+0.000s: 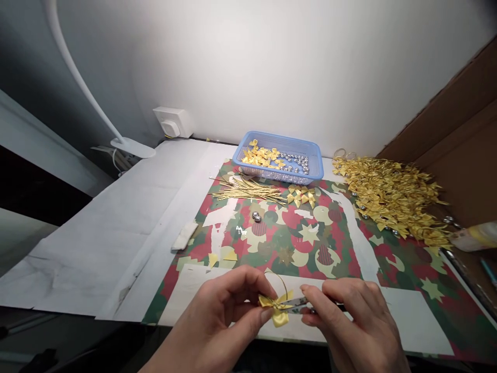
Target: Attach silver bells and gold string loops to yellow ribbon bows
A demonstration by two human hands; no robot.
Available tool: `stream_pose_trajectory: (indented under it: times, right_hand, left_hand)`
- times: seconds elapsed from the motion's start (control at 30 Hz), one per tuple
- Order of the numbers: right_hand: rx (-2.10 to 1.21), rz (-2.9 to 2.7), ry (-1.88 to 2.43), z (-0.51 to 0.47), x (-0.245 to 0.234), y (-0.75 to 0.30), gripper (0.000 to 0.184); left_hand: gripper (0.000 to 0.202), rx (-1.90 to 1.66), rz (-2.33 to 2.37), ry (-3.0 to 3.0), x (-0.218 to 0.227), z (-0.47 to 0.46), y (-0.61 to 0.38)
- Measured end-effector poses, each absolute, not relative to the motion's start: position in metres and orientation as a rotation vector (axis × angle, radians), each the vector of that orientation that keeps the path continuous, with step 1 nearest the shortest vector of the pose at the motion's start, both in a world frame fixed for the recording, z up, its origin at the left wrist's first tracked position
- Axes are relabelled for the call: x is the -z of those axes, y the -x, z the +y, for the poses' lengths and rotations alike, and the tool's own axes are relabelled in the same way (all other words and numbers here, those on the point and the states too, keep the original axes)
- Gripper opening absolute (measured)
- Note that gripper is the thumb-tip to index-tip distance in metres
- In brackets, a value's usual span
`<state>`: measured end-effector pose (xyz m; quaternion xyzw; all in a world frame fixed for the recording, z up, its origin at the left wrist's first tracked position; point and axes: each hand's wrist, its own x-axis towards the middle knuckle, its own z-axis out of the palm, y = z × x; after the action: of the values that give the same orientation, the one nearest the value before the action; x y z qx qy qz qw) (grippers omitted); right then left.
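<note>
Between the thumb and fingers of my left hand (229, 311) is a yellow ribbon bow (281, 318), held low over the front edge of the table. A thin gold cord loop (285, 284) rises from its middle. My right hand (349, 316) is closed on silver tweezers (297, 304), pointing left. Their tips touch the bow's centre, where the cord crosses it. The exact grip of the tips is too small to make out. Beyond my hands lie silver beads (256, 217), a bundle of gold cords (248, 190) and several loose yellow bows (302, 197).
A blue basket (317, 160) with bows and silver beads stands against the wall. At the right, a heap of finished gold bows (396, 197) lies beside a cardboard panel (458, 119). A white lamp (134, 147) is at left. Yellow ribbon scraps (230, 256) lie on the patterned mat.
</note>
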<state>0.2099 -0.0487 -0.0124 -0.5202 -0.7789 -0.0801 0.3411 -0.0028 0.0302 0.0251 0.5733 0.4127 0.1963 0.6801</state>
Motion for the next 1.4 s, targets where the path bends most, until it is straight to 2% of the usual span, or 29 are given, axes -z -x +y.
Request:
stream_pose_trajectory:
  times: [0.73, 1.4]
  right_hand:
    - [0.168, -1.896, 1.377, -0.050, 0.019, -0.195, 0.013]
    - [0.192, -1.833, 1.397, -0.051, 0.019, -0.196, 0.014]
  left_hand:
    - [0.005, -0.417, 0.905, -1.274, -0.027, 0.028, 0.001]
    - [0.005, -0.474, 0.956, -1.306, -0.026, 0.029, 0.002]
